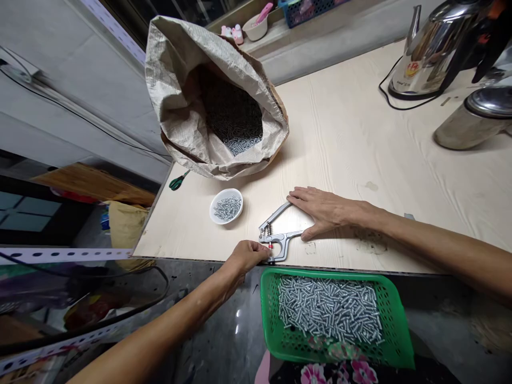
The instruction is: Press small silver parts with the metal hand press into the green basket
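Silver snap-fastener pliers (pixel 282 242) lie at the table's front edge with their handles spread apart. A spring and a small red part show at the jaw. My right hand (pixel 326 209) spans the handles, fingers on the upper one and thumb at the end of the lower one. My left hand (pixel 251 254) is closed in a pinch at the jaw; what is between its fingertips is too small and hidden to make out. Behind the pliers stands a small white bowl (pixel 213 214) of little metal pieces. Below the edge, a green basket (pixel 269 336) holds many small metal springs or screw-like pieces (pixel 330 306).
A large open woven sack (pixel 176 114) with metal pieces inside stands at the back left. Green-handled scissors (pixel 177 182) lie beside it. To the right are a steel kettle (pixel 424 48) with its cord and a metal-lidded canister (pixel 464 128).
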`<state>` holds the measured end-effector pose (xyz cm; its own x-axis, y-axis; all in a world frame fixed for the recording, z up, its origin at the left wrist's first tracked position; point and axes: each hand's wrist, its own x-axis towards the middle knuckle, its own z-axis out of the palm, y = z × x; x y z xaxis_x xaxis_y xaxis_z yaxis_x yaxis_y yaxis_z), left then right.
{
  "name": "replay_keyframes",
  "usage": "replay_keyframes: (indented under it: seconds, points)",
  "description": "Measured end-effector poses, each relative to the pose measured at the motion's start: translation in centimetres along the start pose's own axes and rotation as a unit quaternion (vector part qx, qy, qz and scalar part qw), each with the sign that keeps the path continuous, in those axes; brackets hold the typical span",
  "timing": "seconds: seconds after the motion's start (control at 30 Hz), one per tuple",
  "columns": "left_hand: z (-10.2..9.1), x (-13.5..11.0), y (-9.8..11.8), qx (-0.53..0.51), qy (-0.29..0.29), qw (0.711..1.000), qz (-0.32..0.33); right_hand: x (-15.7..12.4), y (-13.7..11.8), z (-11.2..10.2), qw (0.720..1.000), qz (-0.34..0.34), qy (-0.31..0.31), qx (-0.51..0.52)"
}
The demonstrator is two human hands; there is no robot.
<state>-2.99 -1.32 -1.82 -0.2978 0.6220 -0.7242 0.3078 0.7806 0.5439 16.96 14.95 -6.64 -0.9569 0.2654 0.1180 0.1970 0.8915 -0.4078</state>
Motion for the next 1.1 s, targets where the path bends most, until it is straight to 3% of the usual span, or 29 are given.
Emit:
replay_keyframes:
  seconds: [0.3,0.43,0.5,0.6,0.67,0.77,0.87,1.1]
  points:
    - [0.1,0.1,0.3,0.009,0.004,1.0,0.002,-0.4,-3.0,-1.1,0.998,0.021,-0.001,-0.061]
    - [0.0,-0.4,-0.2,0.127,0.024,0.991,0.041,-1.0,-3.3,-0.1,0.998,0.021,0.026,-0.046]
    - [0.3,-0.9,-0.2,0.232,0.105,0.959,0.126,-1.0,-3.4,0.2,0.998,0.033,0.037,-0.045]
    - [1.2,-1.2,0.2,0.343,0.206,0.867,0.298,-0.8,-3.7,0.2,0.996,0.066,0.031,-0.054]
    - [1.9,-0.4,0.9,0.385,0.18,0.822,0.38,-0.6,-3.9,0.0,0.995,0.078,0.016,-0.059]
    - [2.4,1.5,2.3,0.423,0.1,0.787,0.438,-0.3,-4.2,-0.2,0.994,0.081,0.003,-0.067]
    - [2.4,2.8,3.5,0.433,0.065,0.788,0.433,-0.4,-4.3,-0.3,0.994,0.083,0.018,-0.07]
    - [3.3,2.6,3.8,0.387,0.103,0.814,0.42,-0.5,-4.8,0.9,0.994,0.09,0.043,-0.053]
